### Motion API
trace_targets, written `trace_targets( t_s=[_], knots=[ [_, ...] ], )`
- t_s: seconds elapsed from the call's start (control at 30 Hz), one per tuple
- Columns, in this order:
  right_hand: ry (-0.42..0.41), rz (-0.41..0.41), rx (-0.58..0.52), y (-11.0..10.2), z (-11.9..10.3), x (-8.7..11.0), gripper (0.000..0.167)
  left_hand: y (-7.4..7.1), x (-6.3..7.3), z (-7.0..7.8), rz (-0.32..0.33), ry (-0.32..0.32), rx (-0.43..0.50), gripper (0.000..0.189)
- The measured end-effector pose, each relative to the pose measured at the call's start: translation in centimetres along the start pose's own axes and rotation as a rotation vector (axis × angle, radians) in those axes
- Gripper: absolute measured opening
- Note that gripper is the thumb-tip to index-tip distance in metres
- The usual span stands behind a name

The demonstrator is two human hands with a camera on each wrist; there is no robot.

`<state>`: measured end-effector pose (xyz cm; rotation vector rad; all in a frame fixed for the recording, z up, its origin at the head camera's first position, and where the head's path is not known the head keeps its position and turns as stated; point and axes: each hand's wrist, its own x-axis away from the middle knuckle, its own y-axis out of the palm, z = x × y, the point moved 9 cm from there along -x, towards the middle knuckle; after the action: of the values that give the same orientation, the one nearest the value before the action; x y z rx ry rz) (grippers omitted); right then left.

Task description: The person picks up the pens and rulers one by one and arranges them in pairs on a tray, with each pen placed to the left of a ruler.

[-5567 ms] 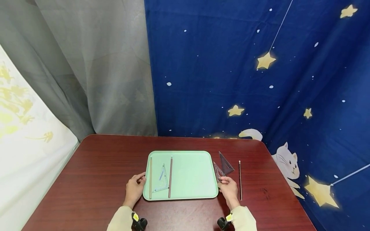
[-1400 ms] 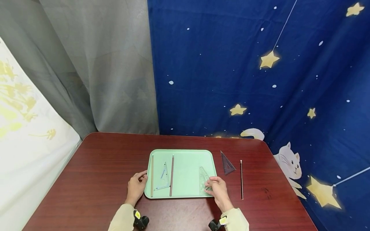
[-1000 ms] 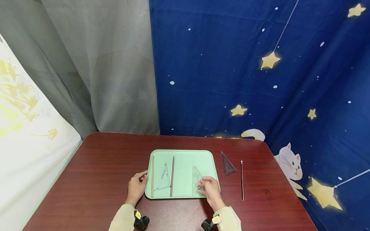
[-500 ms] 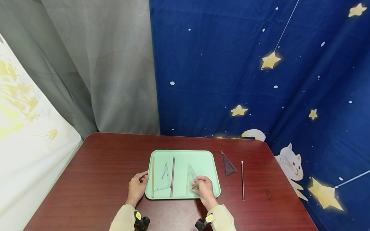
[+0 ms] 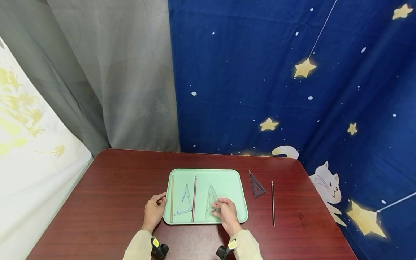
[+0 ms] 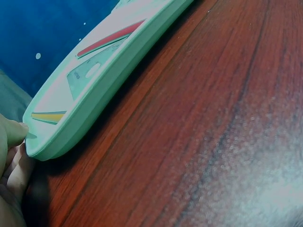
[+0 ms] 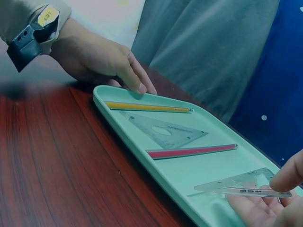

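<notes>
A pale green tray point(image 5: 227, 180) lies on the table. My left hand point(image 5: 152, 212) grips its left rim; in the left wrist view the thumb point(image 6: 15, 132) rests on the rim and the fingers curl below it. My right hand point(image 5: 228, 213) pinches a clear set square point(image 5: 210, 198) over the tray's right half, thumb above and fingers beneath in the right wrist view. That set square point(image 7: 236, 182) is close over the tray floor, slightly tilted. Left of it on the tray lie a red pencil point(image 5: 194, 198), another clear set square point(image 5: 186, 206) and a yellow pencil point(image 5: 172, 198).
Right of the tray, a dark set square point(image 5: 253, 183) and a dark pencil point(image 5: 273, 206) lie on the brown table point(image 5: 130, 173). Behind the table hang a grey curtain point(image 5: 139, 90) and a blue star-patterned curtain point(image 5: 234, 72).
My right hand has taken the clear set square from the table beside the tray and carried it left over the tray toward the red pencil. My left hand stays at the tray's rim.
</notes>
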<state>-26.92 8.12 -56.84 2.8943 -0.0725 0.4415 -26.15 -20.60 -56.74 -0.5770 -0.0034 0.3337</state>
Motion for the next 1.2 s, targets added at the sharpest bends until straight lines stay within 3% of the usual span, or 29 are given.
trace_targets(
  t_s=[0.83, 1.2],
  knots=[
    [0.015, -0.049, -0.003, 2.1, 0.8, -0.5, 0.031, 0.1, 0.2, 0.1, -0.002, -0.007, 0.001, 0.028],
    [0.033, -0.075, -0.003, 2.6, 0.7, -0.5, 0.033, -0.3, 0.2, 0.5, 0.049, 0.034, -0.001, 0.026]
  ],
)
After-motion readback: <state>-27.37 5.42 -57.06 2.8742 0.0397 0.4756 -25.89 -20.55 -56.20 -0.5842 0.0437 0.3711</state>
